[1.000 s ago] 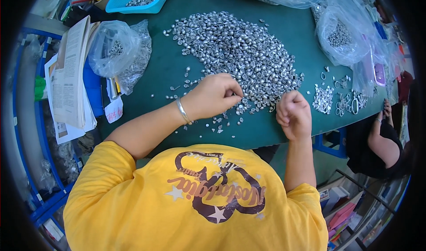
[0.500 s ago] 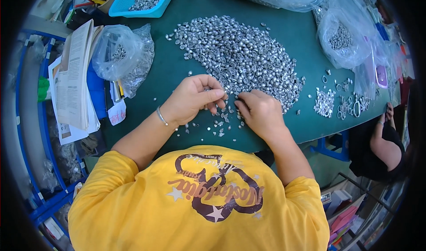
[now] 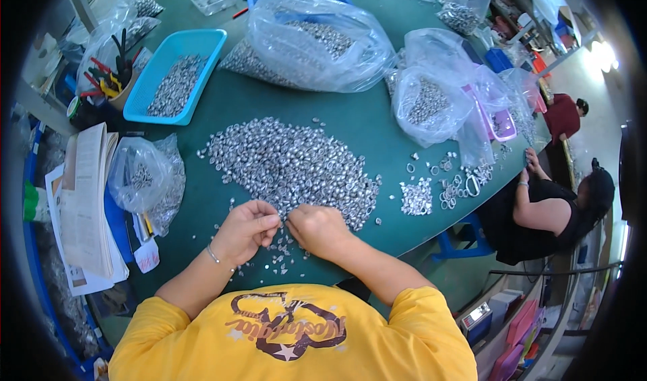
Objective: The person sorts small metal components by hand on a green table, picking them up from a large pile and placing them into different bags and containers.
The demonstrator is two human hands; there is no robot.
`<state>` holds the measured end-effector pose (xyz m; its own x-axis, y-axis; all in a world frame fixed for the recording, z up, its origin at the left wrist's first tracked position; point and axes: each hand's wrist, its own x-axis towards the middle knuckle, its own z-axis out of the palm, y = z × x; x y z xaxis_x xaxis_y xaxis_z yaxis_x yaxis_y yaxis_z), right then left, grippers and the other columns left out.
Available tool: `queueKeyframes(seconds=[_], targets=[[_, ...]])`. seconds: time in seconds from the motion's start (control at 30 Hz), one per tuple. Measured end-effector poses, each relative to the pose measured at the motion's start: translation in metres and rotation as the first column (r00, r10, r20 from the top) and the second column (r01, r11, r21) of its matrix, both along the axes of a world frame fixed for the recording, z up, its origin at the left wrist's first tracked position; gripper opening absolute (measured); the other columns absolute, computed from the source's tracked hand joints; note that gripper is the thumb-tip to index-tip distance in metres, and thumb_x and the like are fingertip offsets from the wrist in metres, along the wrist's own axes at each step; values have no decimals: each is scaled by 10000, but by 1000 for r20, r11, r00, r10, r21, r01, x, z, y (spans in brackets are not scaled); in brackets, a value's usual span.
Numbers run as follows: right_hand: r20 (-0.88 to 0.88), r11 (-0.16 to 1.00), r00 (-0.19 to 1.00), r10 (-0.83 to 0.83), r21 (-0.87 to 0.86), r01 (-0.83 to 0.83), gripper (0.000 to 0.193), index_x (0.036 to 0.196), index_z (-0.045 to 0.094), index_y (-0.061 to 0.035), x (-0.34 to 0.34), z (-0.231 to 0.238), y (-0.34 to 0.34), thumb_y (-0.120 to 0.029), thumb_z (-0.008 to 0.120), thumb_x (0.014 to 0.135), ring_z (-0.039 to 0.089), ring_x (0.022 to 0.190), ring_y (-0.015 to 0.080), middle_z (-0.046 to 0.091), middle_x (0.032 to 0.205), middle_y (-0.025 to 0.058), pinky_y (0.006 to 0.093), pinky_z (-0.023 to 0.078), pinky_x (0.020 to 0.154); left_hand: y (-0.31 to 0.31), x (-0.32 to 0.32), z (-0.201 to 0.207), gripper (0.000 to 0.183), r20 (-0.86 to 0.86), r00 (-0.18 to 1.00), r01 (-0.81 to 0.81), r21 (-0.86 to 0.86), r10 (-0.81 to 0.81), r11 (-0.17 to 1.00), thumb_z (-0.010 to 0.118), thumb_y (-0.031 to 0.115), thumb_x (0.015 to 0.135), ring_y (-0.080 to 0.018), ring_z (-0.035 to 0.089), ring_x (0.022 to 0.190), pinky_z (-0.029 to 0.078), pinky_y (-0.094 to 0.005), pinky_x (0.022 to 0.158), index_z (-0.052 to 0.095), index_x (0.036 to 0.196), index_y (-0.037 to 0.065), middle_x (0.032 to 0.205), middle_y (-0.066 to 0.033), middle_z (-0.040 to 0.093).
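A broad heap of small silver dome-shaped metal pieces [image 3: 290, 162] lies on the green tabletop in front of me. At its near edge, my left hand [image 3: 247, 233] is closed in a pinch, with what looks like one small silver piece at the fingertips. My right hand [image 3: 321, 231] is curled beside it, knuckles up, fingertips close to the left ones; its fingers hide whatever they hold. Loose silver bits [image 3: 280, 254] are scattered below and between my hands. A bangle circles my left wrist.
Behind the heap lies a large clear bag [image 3: 323, 44] of metal pieces. A light-blue basket [image 3: 219, 41] stands at far left, near papers [image 3: 84, 199] and a small bag [image 3: 138, 172]. Rings [image 3: 450, 192] and flat bits [image 3: 416, 198] lie right. A co-worker [image 3: 546, 212] sits beyond.
The view has tilted up and shifted right, so more of the table's far side and another person show. My hands stay close together at the heap's near edge.
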<state>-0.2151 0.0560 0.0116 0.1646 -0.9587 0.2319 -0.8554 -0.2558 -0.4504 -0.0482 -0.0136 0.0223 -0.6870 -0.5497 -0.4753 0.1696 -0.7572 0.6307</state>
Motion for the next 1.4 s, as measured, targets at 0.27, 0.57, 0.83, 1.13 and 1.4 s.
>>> queueKeyframes(seconds=[0.27, 0.57, 0.83, 1.13, 1.4], targets=[[-61, 999, 998, -24, 42, 26, 155, 693, 518, -57, -2, -6, -4, -183, 594, 741, 585, 584, 260, 556, 639, 91, 358, 474, 486, 0, 2, -6, 58, -18, 999, -36, 68, 38, 997, 568, 19, 796, -109, 520, 623, 432, -227, 540, 543, 832, 57, 735, -31, 557], [-45, 999, 998, 40, 34, -38, 85, 759, 564, -43, -5, 4, -7, -102, 526, 711, 617, 665, 264, 597, 731, 119, 341, 499, 553, 4, 0, -8, 52, -28, 999, -40, 62, 42, 997, 538, 16, 798, -105, 505, 591, 427, -195, 489, 532, 834, 53, 725, -51, 547], [-69, 995, 993, 98, -18, -100, 84, 692, 600, -34, -11, 4, -7, -103, 569, 654, 610, 688, 261, 583, 729, 115, 351, 491, 571, 2, 2, -6, 47, -33, 998, -47, 29, 48, 998, 533, 23, 809, -97, 508, 582, 433, -193, 493, 535, 844, 53, 735, -55, 563], [25, 991, 995, 97, -99, -94, 111, 739, 525, -48, -12, -3, 0, -121, 568, 667, 578, 678, 262, 534, 710, 96, 355, 476, 545, 2, 2, 0, 75, -37, 998, -55, 4, 56, 998, 516, 25, 826, -100, 527, 614, 453, -188, 535, 544, 894, 34, 769, -55, 561], [294, 999, 956, 16, -42, -4, 108, 773, 523, -34, -8, -1, 2, -124, 577, 749, 574, 683, 247, 548, 731, 104, 329, 469, 586, 3, 6, 3, 89, -53, 996, -65, 10, 66, 998, 505, -3, 820, -132, 577, 677, 494, -204, 588, 550, 893, 23, 807, -77, 579]])
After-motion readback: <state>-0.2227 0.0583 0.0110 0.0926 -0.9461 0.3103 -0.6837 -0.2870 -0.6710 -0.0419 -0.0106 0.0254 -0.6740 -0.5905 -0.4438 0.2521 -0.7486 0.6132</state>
